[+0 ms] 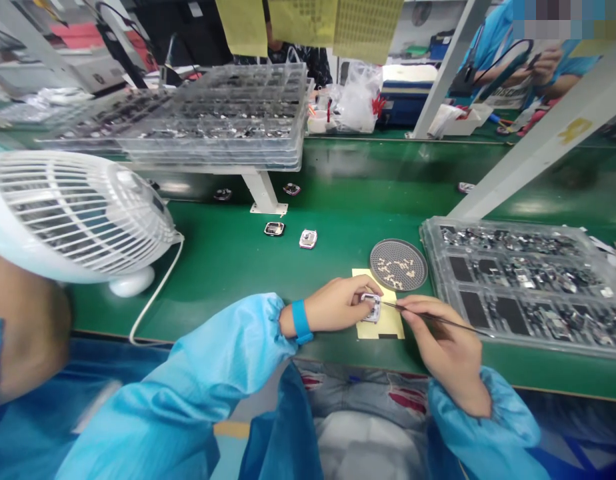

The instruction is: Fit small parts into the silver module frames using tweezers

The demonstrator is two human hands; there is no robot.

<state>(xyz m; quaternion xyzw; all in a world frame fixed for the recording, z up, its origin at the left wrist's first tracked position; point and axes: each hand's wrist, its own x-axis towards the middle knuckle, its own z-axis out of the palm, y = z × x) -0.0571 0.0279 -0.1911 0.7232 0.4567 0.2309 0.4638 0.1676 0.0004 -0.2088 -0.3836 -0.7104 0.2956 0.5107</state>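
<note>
My left hand (338,305) is closed on a small watch case (372,309) with a pale rim, holding it over a yellow paper sheet (383,329). Between the fingers of my right hand (445,343) is a pair of dark, slim tweezers (451,323). Their tips reach the right side of the case; whether they grip any part is too small to tell. Just behind the sheet, and partly over it, lies a round grey mesh dish (423,272) with many tiny beige parts (388,268).
A white fan (78,213) stands at left, its cable on the green table (218,287). Two more watch cases (308,239) (275,229) lie farther back. At right is a clear compartment tray (438,287) of parts; stacked trays (268,160) sit on a shelf. A co-worker's hands (545,63) show behind.
</note>
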